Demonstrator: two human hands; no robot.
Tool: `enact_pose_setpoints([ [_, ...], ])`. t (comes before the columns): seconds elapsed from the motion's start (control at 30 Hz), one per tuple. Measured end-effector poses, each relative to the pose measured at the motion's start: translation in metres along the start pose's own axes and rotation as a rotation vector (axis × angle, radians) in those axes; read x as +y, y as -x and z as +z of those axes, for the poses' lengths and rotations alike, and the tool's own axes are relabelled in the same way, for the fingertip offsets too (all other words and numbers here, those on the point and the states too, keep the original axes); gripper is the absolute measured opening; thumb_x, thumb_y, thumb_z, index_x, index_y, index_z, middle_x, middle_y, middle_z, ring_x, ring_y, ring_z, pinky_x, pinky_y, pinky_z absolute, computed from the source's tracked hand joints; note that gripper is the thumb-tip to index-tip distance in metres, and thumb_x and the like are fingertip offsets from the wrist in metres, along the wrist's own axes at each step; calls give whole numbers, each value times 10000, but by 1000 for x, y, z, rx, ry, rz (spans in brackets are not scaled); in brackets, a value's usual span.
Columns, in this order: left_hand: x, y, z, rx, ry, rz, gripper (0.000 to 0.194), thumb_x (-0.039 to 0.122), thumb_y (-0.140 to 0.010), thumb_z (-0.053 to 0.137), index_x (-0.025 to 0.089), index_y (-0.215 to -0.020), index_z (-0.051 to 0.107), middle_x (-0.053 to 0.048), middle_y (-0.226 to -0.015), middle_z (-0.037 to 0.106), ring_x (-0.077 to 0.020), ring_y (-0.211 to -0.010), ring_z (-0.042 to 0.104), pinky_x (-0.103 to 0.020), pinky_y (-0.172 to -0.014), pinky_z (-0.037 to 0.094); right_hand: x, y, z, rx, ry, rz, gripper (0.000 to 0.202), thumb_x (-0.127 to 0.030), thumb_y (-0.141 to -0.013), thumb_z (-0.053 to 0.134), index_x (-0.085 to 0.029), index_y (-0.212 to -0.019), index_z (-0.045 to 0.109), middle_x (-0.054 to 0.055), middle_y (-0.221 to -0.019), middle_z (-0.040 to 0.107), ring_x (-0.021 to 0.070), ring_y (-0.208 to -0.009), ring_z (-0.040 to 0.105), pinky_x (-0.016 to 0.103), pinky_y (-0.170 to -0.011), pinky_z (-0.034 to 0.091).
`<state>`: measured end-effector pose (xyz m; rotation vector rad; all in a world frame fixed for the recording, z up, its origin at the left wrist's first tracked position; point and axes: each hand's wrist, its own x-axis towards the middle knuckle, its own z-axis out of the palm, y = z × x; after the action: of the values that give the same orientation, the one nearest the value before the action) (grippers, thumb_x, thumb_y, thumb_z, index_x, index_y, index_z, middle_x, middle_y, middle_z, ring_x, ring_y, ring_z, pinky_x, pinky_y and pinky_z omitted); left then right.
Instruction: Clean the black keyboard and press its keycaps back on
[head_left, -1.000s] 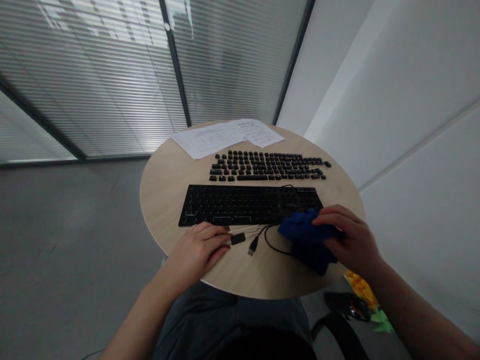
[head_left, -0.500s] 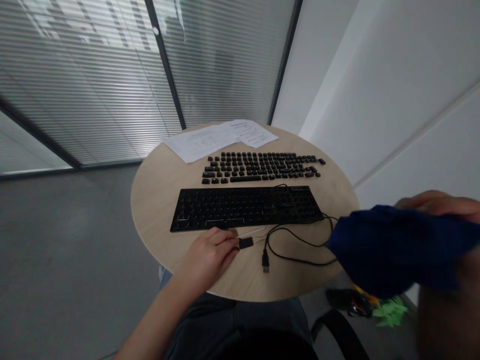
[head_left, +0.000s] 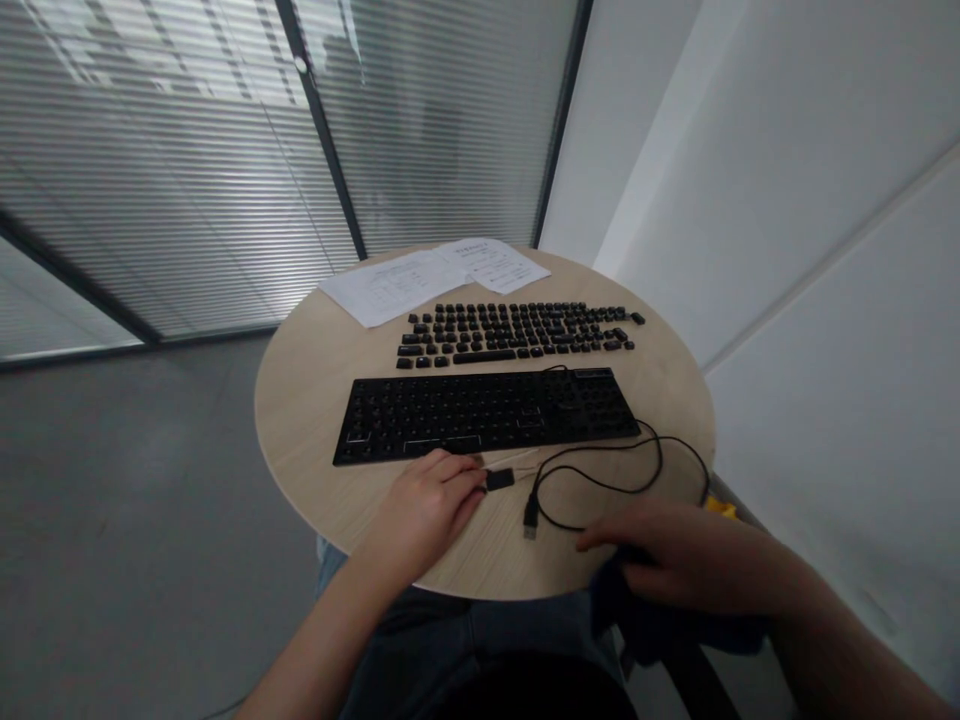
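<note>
My left hand (head_left: 437, 500) rests on the table just below the keyboard base, its fingers closed around the end of a small tool with a dark flat part (head_left: 500, 479) and thin wires. At the table's right front edge, my right hand (head_left: 675, 555) grips a dark blue cloth (head_left: 660, 630), which hangs below the tabletop. The black keyboard base (head_left: 487, 410), its keycaps off, lies across the middle. Behind it the loose black keycaps (head_left: 510, 333) are laid out in rows. A black cable with a USB plug (head_left: 530, 515) curls between my hands.
Printed papers (head_left: 420, 280) lie at the back of the round wooden table (head_left: 300, 400). A white wall (head_left: 787, 250) stands close on the right, and glass with blinds (head_left: 187, 180) rises behind. Something yellow (head_left: 721, 507) shows beyond the right edge.
My right hand has swung in from the far right, bringing the blue cloth down to the table's front edge. The cable loop is now uncovered. My left hand stays almost where it was.
</note>
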<state>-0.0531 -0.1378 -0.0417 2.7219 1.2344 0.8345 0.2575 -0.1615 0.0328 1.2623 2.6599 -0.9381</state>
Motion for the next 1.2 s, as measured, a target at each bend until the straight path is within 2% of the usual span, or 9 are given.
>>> enact_pose_setpoints([
  [0.1,0,-1,1,8,23,1,202,172,-960,578,171,-1080,740,-97,-1044,755,-229,-894,662,-412,-787,594,4,-5,11,1,62,13,590,-55,-757,556,-295,-1271,719,43,-1174,768,256,-1073,724,393,-957,564],
  [0.23,-3,1,2,-10,29,-5,199,159,-952,594,179,-1096,730,-82,-1059,760,-232,-893,664,-409,-776,593,15,-5,15,56,91,31,621,-34,-749,548,-324,-1269,724,28,-1174,770,248,-1064,731,391,-956,569],
  [0.5,-4,2,0,-4,63,-17,181,167,-938,607,188,-1068,730,-78,-1053,755,-231,-902,671,-412,-781,598,47,2,-5,163,183,117,564,-37,-767,540,-291,-1224,751,42,-1145,780,245,-1032,746,401,-939,584],
  [0.67,-2,3,-2,-15,71,-31,219,177,-918,632,176,-1125,704,-93,-1087,747,-253,-943,676,-445,-802,600,55,8,-20,75,83,101,563,-20,-751,517,-312,-1155,779,12,-1116,788,230,-997,755,386,-910,598],
  [0.87,0,5,-6,65,69,-19,191,227,-954,598,194,-1099,718,-96,-1063,744,-243,-936,674,-445,-809,585,60,10,-31,94,16,64,490,-47,-769,541,-290,-1116,788,21,-1089,793,223,-977,757,362,-895,602],
  [0.97,11,-1,-23,203,91,7,165,191,-959,586,208,-1053,721,-75,-994,750,-220,-885,679,-417,-780,573,60,3,-33,47,20,94,450,-56,-776,543,-276,-1081,790,18,-1047,798,221,-948,759,349,-875,602],
  [1.07,34,-2,-55,323,246,0,202,148,-954,565,246,-1071,697,-46,-928,743,-193,-820,678,-388,-728,574,56,0,-37,8,-24,84,388,-72,-802,549,-274,-1027,792,6,-982,798,205,-893,757,310,-822,604],
  [1.13,50,8,-77,342,395,-13,226,194,-980,529,297,-1109,683,-26,-852,723,-186,-761,673,-374,-655,576,54,3,-43,-8,-58,78,320,-121,-849,568,-274,-1024,787,7,-980,794,203,-892,754,295,-801,607],
  [1.2,62,29,-90,258,362,-33,233,353,-1009,490,358,-1069,714,-24,-773,694,-203,-713,658,-405,-621,580,50,8,-51,-13,-76,82,258,-177,-888,586,-276,-1020,785,10,-977,792,204,-881,755,278,-766,613],
])
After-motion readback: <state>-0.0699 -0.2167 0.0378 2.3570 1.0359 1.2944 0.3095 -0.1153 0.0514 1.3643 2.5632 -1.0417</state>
